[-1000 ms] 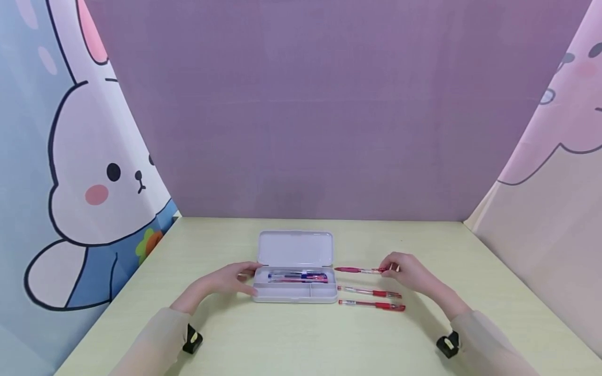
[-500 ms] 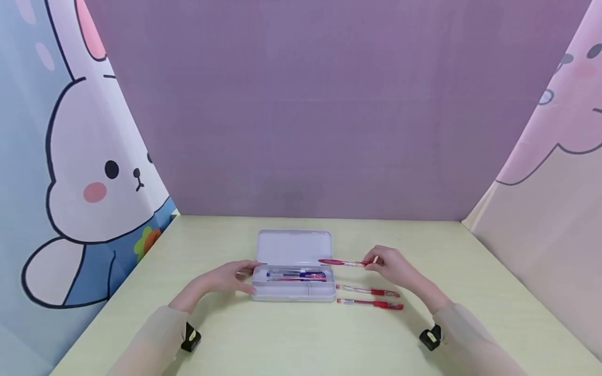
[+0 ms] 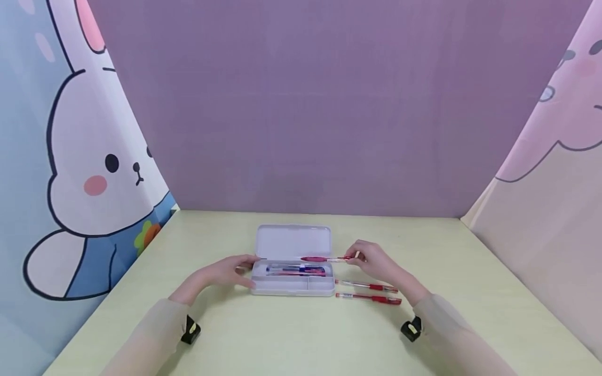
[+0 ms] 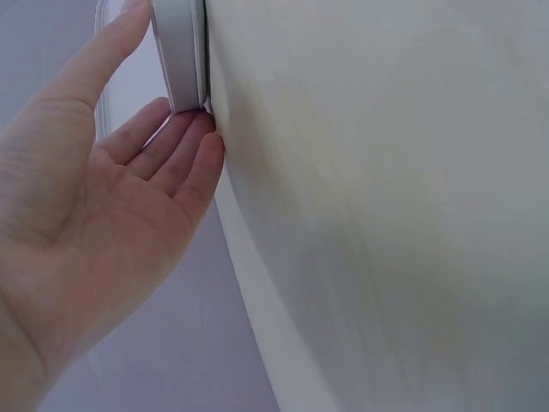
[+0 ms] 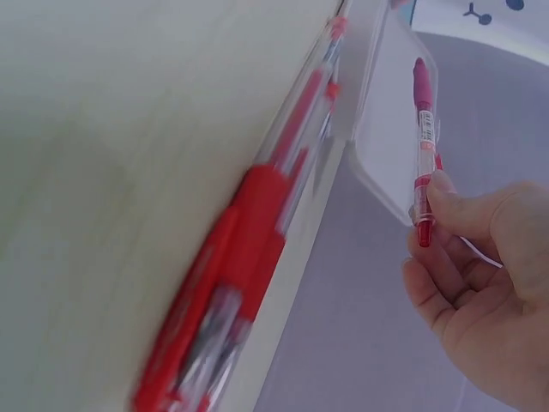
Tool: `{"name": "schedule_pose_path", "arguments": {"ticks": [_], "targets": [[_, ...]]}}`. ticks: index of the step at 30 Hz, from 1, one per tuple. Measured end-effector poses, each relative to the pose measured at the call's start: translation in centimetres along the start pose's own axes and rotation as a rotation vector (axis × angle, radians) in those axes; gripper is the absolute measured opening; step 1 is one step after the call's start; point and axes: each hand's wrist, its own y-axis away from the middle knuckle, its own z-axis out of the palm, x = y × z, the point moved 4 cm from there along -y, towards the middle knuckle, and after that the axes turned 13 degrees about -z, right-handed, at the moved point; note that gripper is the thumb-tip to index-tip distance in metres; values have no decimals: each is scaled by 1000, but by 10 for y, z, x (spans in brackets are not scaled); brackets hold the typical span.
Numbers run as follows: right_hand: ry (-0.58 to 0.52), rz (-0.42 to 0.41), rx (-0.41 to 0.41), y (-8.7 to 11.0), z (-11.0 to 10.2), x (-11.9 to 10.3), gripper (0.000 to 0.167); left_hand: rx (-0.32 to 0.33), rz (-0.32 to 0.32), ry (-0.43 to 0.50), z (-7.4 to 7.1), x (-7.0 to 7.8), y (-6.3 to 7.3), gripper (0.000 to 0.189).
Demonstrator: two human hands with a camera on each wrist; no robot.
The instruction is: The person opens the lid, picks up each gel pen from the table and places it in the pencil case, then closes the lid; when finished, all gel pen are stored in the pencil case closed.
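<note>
Fingers of the left hand (image 3: 228,271) rest spread and nearly straight against the left end of the pencil case (image 3: 291,293), whose lid (image 3: 293,240) is opened back, while those of the right hand (image 3: 373,259) curl to pinch one end of a red pen (image 3: 315,259), its body in line with the hinge. A light pinch, the pen level and parallel to the case, and a braced left hand would probably serve this step best. Behind the front compartment (image 3: 282,283) and smaller corner compartment (image 3: 321,283), the rear compartment (image 3: 259,270) holds several blue and red pens (image 3: 301,269).
</note>
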Motion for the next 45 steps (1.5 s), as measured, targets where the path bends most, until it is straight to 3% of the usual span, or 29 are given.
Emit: {"name": "schedule_pose_path", "arguments": {"ticks": [15, 26, 45], "targets": [[-1, -75, -21, -38, 16, -18, 7, 9, -3, -4, -3, 1, -4, 76], [-7, -60, -68, -50, 34, -20, 7, 4, 5, 3, -1, 0, 0, 75], [-124, 57, -158, -58, 60, -21, 5, 1, -20, 10, 3, -2, -2, 77]]}}
